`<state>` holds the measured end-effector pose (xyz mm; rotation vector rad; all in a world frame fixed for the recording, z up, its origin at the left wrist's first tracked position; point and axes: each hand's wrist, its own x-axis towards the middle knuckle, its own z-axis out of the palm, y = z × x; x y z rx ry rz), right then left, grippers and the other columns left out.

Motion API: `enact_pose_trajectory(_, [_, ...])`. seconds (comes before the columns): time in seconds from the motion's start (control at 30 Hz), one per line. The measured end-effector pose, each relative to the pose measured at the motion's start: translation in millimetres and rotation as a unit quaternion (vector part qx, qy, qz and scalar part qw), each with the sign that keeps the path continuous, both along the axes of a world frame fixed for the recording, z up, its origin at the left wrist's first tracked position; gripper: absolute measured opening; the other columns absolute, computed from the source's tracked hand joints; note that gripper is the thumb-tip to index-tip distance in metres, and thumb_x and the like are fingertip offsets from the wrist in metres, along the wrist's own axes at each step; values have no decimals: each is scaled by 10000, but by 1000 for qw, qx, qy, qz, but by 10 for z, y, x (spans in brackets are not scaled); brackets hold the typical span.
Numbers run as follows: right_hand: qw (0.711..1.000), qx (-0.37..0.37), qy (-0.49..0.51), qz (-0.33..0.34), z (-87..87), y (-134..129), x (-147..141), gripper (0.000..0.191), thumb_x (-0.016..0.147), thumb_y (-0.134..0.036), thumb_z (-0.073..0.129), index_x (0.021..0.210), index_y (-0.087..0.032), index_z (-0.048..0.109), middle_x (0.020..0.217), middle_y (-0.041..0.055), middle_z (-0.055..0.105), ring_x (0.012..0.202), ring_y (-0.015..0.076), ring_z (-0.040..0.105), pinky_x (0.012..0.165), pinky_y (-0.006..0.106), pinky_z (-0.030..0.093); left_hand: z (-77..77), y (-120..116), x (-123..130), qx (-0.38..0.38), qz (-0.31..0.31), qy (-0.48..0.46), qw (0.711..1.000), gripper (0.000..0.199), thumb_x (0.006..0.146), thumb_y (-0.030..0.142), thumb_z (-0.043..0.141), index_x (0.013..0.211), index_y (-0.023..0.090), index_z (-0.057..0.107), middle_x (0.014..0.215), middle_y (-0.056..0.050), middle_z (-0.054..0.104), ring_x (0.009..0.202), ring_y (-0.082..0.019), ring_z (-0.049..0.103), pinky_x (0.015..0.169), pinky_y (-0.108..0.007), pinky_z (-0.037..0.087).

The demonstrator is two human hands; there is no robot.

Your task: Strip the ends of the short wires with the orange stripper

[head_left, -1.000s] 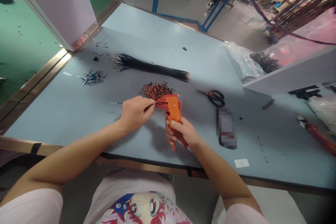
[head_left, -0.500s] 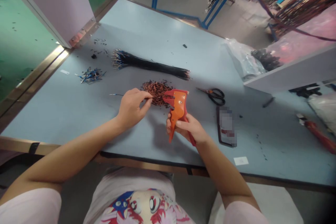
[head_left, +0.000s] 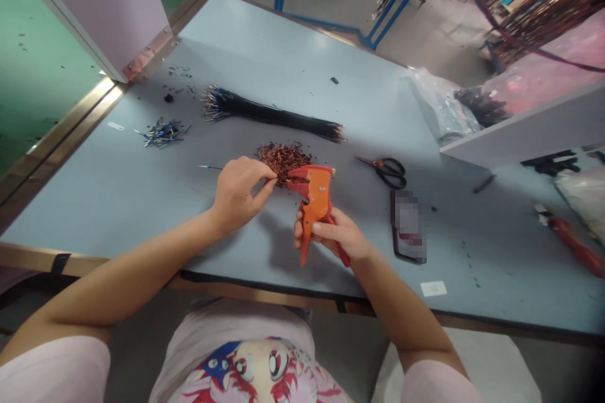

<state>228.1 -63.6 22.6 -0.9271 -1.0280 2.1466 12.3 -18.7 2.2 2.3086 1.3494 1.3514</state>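
My left hand (head_left: 243,192) pinches a short thin wire (head_left: 210,167), whose blue-collared end sticks out to the left of the hand. The wire's other end is at my fingertips, close to the jaws of the wire stripper; whether it lies between them I cannot make out. My right hand (head_left: 338,233) is wrapped round the handles of the orange and red wire stripper (head_left: 320,192), its jaws pointing left. Behind both hands lies a pile of copper-coloured and black scraps (head_left: 283,156). Farther back rests a bundle of black wires (head_left: 278,116) with blue-collared ends at the left.
A small heap of blue-ended wire pieces (head_left: 164,133) lies at the left. Right of the stripper are black-handled scissors (head_left: 390,171), a blurred phone (head_left: 407,227) and a white label (head_left: 433,289). A plastic bag (head_left: 437,104) stands by the right partition (head_left: 529,126).
The wire stripper in my right hand has shifted slightly left and down, bringing its jaws nearer my left fingertips. My left hand with the wire has barely moved.
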Motion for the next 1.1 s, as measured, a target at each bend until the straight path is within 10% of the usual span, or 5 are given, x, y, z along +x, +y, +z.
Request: enact_pose_trajectory(1.1, [999, -15, 25, 23, -42, -70, -18, 271, 784, -297, 661, 961, -126, 547, 808, 63, 628, 701, 195, 646, 674, 398, 525, -1, -72, 60, -7, -83, -58, 995, 55, 809, 128, 526, 803, 170, 560, 744, -5, 616, 632, -81, 513, 608, -209, 418])
